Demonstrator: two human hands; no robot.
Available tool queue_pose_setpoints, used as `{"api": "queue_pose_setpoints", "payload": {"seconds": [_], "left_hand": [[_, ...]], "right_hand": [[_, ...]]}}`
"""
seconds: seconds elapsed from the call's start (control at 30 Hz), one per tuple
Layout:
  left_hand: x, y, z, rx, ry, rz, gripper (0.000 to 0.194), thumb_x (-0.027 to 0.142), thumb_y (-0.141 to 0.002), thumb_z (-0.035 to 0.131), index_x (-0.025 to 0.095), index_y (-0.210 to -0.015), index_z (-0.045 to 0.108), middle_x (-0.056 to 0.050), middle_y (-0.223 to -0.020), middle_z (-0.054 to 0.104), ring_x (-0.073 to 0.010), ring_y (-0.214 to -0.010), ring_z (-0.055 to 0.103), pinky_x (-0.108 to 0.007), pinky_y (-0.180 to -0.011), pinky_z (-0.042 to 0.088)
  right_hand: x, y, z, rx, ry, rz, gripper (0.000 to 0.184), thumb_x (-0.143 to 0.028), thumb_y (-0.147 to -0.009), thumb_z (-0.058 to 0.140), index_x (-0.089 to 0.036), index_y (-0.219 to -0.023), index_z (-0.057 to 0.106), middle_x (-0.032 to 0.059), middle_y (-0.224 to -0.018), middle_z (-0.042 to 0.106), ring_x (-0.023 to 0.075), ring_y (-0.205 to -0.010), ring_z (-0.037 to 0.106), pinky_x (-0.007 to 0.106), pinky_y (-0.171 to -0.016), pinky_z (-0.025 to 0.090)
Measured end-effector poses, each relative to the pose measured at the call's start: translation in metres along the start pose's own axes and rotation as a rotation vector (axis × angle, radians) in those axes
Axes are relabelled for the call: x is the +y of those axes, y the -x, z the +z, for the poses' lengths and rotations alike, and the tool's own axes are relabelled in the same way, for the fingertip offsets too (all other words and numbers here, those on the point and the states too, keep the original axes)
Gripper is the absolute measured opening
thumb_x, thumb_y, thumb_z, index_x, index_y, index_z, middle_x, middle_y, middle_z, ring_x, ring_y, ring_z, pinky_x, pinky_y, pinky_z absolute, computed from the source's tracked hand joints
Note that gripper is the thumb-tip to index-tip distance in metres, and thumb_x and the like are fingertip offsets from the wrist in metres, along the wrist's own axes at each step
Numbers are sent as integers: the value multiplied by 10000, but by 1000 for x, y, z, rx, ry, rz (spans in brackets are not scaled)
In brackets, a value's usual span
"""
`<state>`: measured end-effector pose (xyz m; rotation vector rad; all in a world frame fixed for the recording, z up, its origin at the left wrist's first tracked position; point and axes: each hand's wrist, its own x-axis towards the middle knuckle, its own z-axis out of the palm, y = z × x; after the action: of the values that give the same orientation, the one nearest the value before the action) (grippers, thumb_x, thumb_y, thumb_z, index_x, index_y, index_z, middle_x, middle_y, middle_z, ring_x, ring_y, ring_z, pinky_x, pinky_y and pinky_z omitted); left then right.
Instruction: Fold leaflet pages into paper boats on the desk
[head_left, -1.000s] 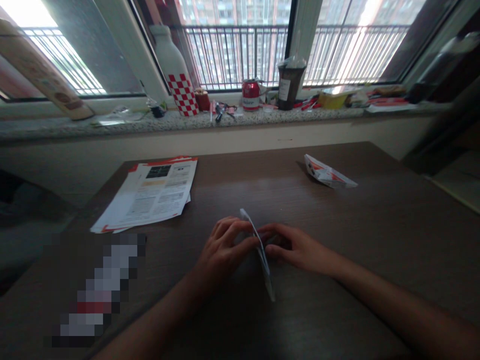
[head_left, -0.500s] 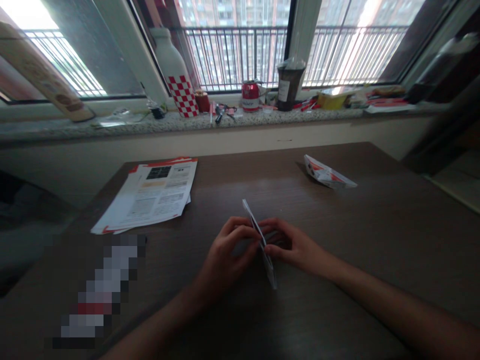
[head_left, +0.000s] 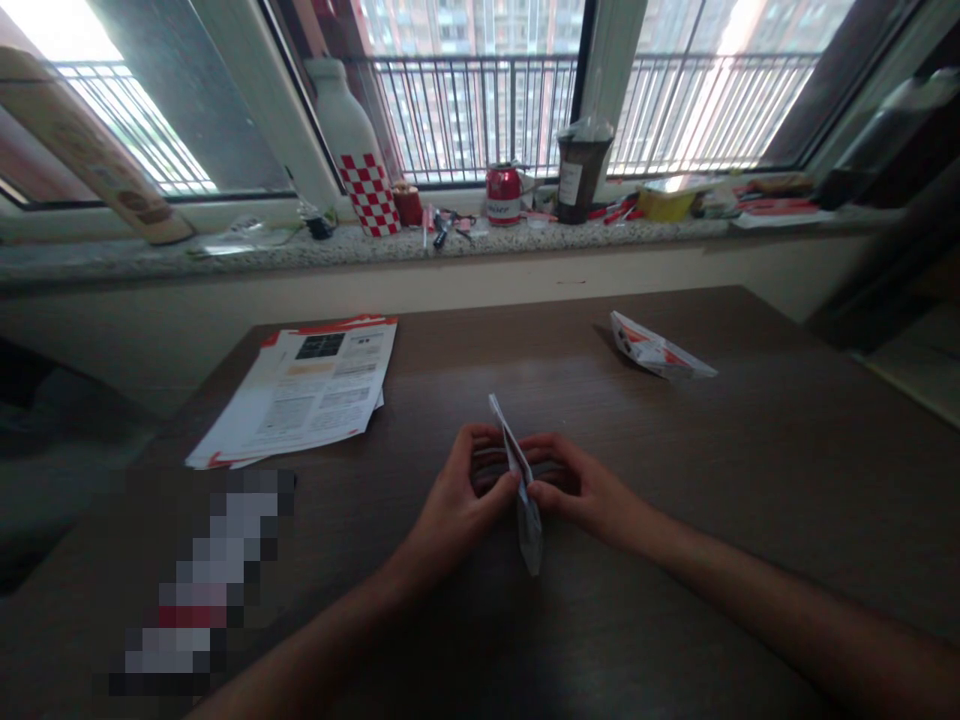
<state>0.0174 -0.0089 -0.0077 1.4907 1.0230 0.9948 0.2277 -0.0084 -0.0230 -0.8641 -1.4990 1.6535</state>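
Observation:
A folded piece of white paper is held on edge above the table, its layers slightly parted near the thumbs. My left hand grips it from the left, with the thumb on the near face and the fingers behind. From the right, my right hand pinches it between thumb and fingers. Parts of the fingers of both hands are hidden behind the paper. Farther off at the right lies a folded paper boat-like shape with orange-red print.
Printed sheets lie stacked at the table's left. Nearer is a blurred-out rectangular object. Along the windowsill stand a checkered bottle, a red can, a dark drink cup and small clutter. The brown table spreads beneath.
My left thumb has moved onto the near side of the paper, and the left fingers have shifted behind it. The paper has turned slightly, its lower end swinging left and showing more face.

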Motion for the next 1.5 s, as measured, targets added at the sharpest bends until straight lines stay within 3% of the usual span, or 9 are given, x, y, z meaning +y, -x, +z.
{"api": "queue_pose_setpoints", "payload": {"seconds": [0.23,0.37,0.5,0.7,1.0,1.13,1.5], "left_hand": [[19,-5,-4,-29,-174,135,378,172,-949,641,286,-1302,567,-90,-1333,636,-251,-1169,680,-425,-920,636],[22,-6,-5,-15,-376,285,484,95,-899,638,292,-1338,587,-80,-1363,582,-249,-1223,625,-422,-986,592],[18,-5,-5,12,-534,324,548,87,-852,671,265,-1356,546,-90,-1355,561,-249,-1170,627,-421,-962,575],[11,-3,-9,45,-546,280,365,115,-886,656,232,-1215,550,-65,-1186,639,-218,-1013,662,-389,-885,567],[12,-2,-8,98,-577,337,111,107,-909,639,215,-920,617,-71,-1209,654,-223,-1084,667,-363,-913,544],[9,-3,-10,133,-590,349,124,93,-910,640,216,-914,622,-76,-1218,671,-228,-1089,678,-380,-922,555],[-3,-4,-13,41,-840,502,152,105,-957,655,220,-1041,602,-107,-1327,664,-271,-1167,678,-444,-958,590]], "right_hand": [[-10,-13,5,74,-6,12,488,-491,-900,764,-249,-1261,542,112,-1264,681,254,-1083,721,446,-940,605],[-3,-20,8,127,-51,-81,524,-447,-880,791,-269,-1280,503,114,-1344,655,259,-1173,697,451,-1004,581],[9,-22,9,181,-54,-127,578,-426,-853,812,-274,-1301,479,115,-1389,629,267,-1209,680,462,-1023,574],[12,-22,7,187,-14,-108,596,-395,-818,837,-277,-1290,492,105,-1342,640,267,-1166,691,471,-1018,579],[16,-17,8,238,14,-72,633,-363,-809,852,-261,-1319,491,121,-1364,637,268,-1144,708,451,-998,596],[18,-16,6,241,7,-77,620,-340,-805,848,-263,-1307,492,112,-1326,657,263,-1095,724,470,-1004,591],[21,-18,3,320,15,-17,713,-386,-733,917,-246,-1307,518,133,-1313,683,301,-1140,716,493,-1006,583]]}}
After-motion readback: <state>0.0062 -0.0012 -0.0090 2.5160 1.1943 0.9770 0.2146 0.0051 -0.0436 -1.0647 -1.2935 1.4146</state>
